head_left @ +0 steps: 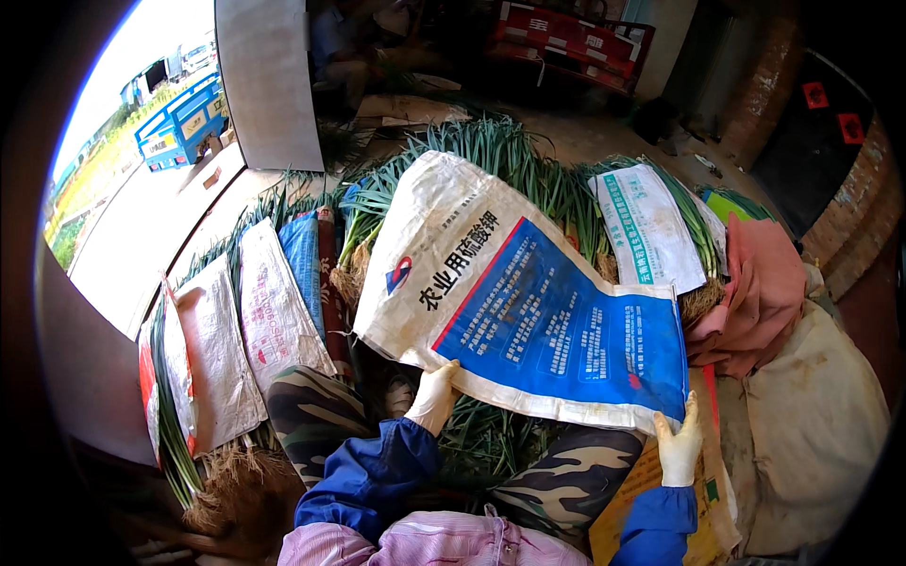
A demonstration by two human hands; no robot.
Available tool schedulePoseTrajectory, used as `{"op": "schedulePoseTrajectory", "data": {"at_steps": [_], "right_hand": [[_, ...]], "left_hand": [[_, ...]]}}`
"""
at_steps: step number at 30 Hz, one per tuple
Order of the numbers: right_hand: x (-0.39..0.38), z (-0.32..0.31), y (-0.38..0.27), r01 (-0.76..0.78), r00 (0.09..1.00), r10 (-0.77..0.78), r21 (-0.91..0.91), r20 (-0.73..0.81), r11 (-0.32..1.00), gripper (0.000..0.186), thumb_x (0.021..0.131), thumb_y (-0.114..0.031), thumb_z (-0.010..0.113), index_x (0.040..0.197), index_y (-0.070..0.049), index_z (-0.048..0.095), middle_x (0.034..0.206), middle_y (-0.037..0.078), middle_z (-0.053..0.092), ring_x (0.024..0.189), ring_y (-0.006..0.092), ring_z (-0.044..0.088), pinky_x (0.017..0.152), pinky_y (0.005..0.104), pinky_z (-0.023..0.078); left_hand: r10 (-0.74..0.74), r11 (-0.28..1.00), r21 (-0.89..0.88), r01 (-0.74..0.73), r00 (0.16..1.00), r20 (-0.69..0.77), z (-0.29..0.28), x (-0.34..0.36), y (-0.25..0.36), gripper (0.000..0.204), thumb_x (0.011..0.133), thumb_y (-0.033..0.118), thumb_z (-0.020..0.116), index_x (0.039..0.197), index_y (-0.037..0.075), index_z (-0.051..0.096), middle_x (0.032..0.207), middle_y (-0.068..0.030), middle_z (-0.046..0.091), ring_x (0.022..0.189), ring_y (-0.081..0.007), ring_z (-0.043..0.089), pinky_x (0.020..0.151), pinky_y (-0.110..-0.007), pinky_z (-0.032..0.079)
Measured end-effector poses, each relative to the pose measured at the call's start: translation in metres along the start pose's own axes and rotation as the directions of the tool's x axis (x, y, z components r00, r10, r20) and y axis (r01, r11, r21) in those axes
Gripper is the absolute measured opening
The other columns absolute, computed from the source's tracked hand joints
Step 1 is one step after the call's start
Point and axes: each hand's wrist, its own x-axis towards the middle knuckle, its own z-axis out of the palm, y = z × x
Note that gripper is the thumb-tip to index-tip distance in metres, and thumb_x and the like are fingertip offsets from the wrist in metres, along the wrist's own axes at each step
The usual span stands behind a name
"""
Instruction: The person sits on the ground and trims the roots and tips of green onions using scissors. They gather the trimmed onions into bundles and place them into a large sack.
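Observation:
A large woven sack [576, 344], white with a blue printed panel, is spread out in front of me over bundles of long green-leaved stalks [491, 151] with pale brown roots. My left hand [434, 398], in a pale glove, is closed on its near edge, left of the middle. At the near right corner my gloved right hand [679, 445] grips the sack between thumb and fingers. Between my camouflage-clad knees, cut green leaves [486, 439] lie in a loose heap. The sack hides part of the bundles beneath.
Sack-wrapped bundles [222, 344] stand to my left. More stalks under a white and teal sack [646, 226], a salmon cloth [750, 283] and a beige sack [812, 415] lie right. Beyond are a seated person [342, 52], a red cart [571, 45] and, outdoors, a blue cart [184, 127].

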Motion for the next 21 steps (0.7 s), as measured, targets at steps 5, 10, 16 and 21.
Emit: {"op": "schedulePoseTrajectory", "data": {"at_steps": [5,10,16,21], "right_hand": [[0.014,0.011,0.096,-0.523,0.852,0.487,0.264,0.195,0.81,0.066,0.088,-0.017,0.067,0.142,0.004,0.035,0.133,0.021,0.051,0.118,0.0297,0.055,0.096,0.0365,0.045],[0.013,-0.001,0.129,-0.572,0.784,0.422,0.794,0.456,0.206,0.051,0.088,-0.006,0.063,0.135,0.001,0.047,0.122,0.011,0.059,0.1,0.0204,0.062,0.085,0.0337,0.051],[0.022,-0.034,0.012,-0.106,0.993,0.029,0.787,0.111,0.608,0.051,0.085,0.01,0.057,0.135,0.004,0.047,0.134,0.012,0.053,0.114,0.018,0.056,0.1,0.0304,0.043],[0.055,-0.053,-0.081,0.026,0.999,-0.048,0.837,0.001,0.547,0.05,0.086,0.005,0.058,0.135,0.003,0.047,0.131,0.011,0.055,0.114,0.0168,0.056,0.099,0.0288,0.043]], "left_hand": [[-0.063,0.981,0.187,0.06,0.998,0.009,0.01,-0.015,-0.035,0.035,0.092,0.008,0.057,0.125,0.001,0.046,0.107,-0.0084,0.058,0.095,-0.0244,0.059,0.083,-0.043,0.051],[0.1,0.925,0.365,-0.105,0.994,0.035,-0.011,0.0,-0.046,0.03,0.092,0.006,0.056,0.12,-0.003,0.054,0.106,-0.0079,0.062,0.095,-0.018,0.059,0.082,-0.032,0.048],[0.265,0.768,0.6,-0.225,0.964,0.023,-0.015,-0.004,-0.053,0.035,0.09,0.002,0.052,0.125,-0.002,0.052,0.112,-0.0086,0.062,0.1,-0.0192,0.058,0.088,-0.031,0.045],[0.122,0.859,0.477,-0.186,0.979,0.162,0.002,-0.014,-0.044,0.04,0.087,0.001,0.054,0.127,-0.002,0.05,0.112,-0.0091,0.061,0.101,-0.0187,0.058,0.088,-0.03,0.045]]}}
